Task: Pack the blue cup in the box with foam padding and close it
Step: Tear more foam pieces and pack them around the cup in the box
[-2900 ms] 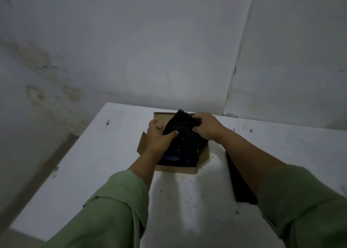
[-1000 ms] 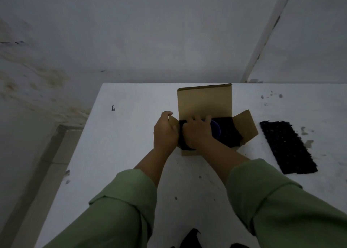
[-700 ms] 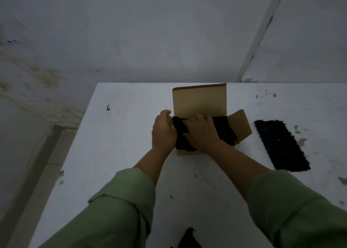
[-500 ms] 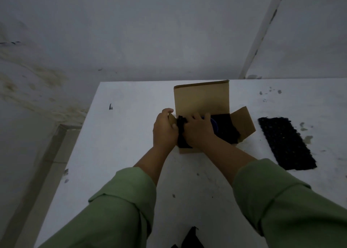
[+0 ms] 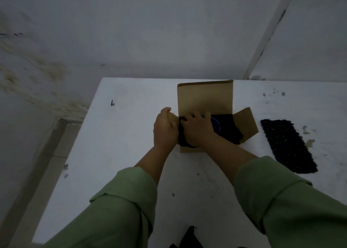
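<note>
A brown cardboard box (image 5: pixel 205 97) stands open on the white table, its back flap upright and its right flap (image 5: pixel 246 123) splayed out. Black foam (image 5: pixel 230 129) lines the inside. A sliver of the blue cup (image 5: pixel 216 124) shows just right of my right hand (image 5: pixel 197 130), which presses down inside the box on the foam and cup. My left hand (image 5: pixel 164 130) grips the box's left flap and wall from outside. Most of the cup is hidden under my right hand.
A loose strip of black foam (image 5: pixel 287 145) lies on the table (image 5: pixel 116 153) to the right of the box. Another dark scrap (image 5: pixel 188 237) shows at the near edge. Walls stand close behind and to the left; the table's left edge drops to the floor.
Since 2.9 s ago the foam went down into the box and the back flap stands up. Over the last second my hands stay in place, the right one shifting slightly over the foam.
</note>
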